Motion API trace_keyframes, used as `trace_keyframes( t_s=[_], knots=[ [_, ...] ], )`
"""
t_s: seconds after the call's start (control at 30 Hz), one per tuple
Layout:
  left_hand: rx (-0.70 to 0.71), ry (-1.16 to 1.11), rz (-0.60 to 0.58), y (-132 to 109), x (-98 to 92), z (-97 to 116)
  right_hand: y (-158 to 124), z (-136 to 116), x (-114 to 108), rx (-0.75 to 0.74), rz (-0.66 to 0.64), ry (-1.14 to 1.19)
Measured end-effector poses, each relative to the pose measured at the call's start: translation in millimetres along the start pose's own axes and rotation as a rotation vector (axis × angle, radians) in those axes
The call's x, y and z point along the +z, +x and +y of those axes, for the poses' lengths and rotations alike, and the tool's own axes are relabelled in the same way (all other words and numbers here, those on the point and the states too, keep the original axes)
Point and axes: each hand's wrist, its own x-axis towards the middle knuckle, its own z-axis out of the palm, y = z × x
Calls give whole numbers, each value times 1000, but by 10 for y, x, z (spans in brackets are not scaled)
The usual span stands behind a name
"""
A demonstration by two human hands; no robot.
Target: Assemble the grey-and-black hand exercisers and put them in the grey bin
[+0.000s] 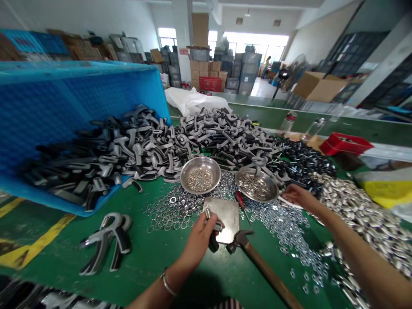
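Note:
My left hand [200, 238] is closed around a grey-and-black grip handle part [213, 234] with a small metal pin at its top, held over the near edge of a square metal plate [227, 213]. My right hand [295, 194] reaches out to the right, next to a steel bowl of metal pins [256, 185]; its fingers rest on the table among loose washers, and I cannot see what they hold. A second steel bowl [200, 174] holds small rings. A hammer [257, 259] lies beside the plate.
A tipped blue crate [64, 103] spills grey-and-black handle parts [135, 150] over the green table. Assembled hand grippers [107, 240] lie at front left. Washers [277, 223], black parts [299, 159], metal sleeves [354, 206], a red tray [346, 143] and a red-handled screwdriver [240, 202] lie about.

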Motion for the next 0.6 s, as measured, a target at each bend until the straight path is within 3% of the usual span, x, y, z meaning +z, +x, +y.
trace_keyframes(
  t_s=[0.1,0.17,0.27,0.37,0.47,0.6],
  knots=[
    [-9,-146,76,41,-66,-68,-263,-116,-36,48,5,5],
    [-4,-197,91,54,-70,-108,-592,-315,107,44,5,121],
    [20,-217,68,31,-8,-125,-1233,-805,576,33,-92,586],
    [40,-202,44,-28,37,-110,-1713,-1284,1085,33,-244,754],
    [53,-151,49,-92,-4,-87,-1882,-1483,1347,-70,-293,712],
    [109,0,70,-163,-80,-32,-1893,-1388,1387,-300,-270,417]
  ],
)
